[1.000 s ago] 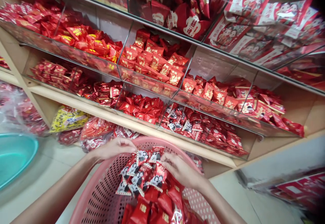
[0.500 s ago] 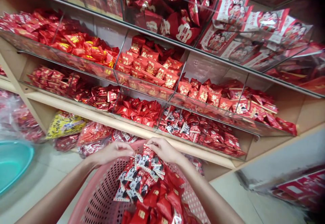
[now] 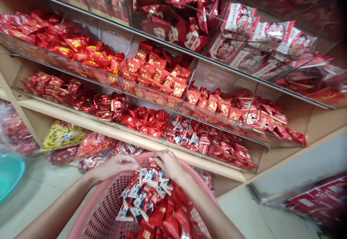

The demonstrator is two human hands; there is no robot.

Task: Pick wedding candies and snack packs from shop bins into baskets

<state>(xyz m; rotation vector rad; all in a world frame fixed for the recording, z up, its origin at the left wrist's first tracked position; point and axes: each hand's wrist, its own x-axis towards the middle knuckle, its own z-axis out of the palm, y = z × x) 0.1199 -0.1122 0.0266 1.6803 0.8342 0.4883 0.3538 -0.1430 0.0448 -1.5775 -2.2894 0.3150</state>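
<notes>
A pink perforated plastic basket (image 3: 101, 195) stands below me. In it lies a heap of small wrapped candies (image 3: 143, 199) printed red, black and white, beside plainer shiny red packets (image 3: 173, 221). My left hand (image 3: 119, 166) reaches over the basket's far left rim, with thumb and fingers pinched at the edge of the top printed candies. My right hand (image 3: 168, 163) comes from the other side, its fingers curled onto a red printed candy (image 3: 153, 163) at the top of the heap. The fingers partly hide what each pinch holds.
Ahead are wooden shelves (image 3: 130, 136) with clear-walled compartments of red candy packets (image 3: 157, 74). Bagged packets, one bag yellow (image 3: 63, 135), sit beneath the lowest shelf. A turquoise basin (image 3: 11, 174) is on the floor at left; a red printed box (image 3: 314, 199) stands at right.
The view has shifted slightly, so the shelves appear a little further left and the basket lower. Both hands stay at the top of the candy heap, with little change in their grip.
</notes>
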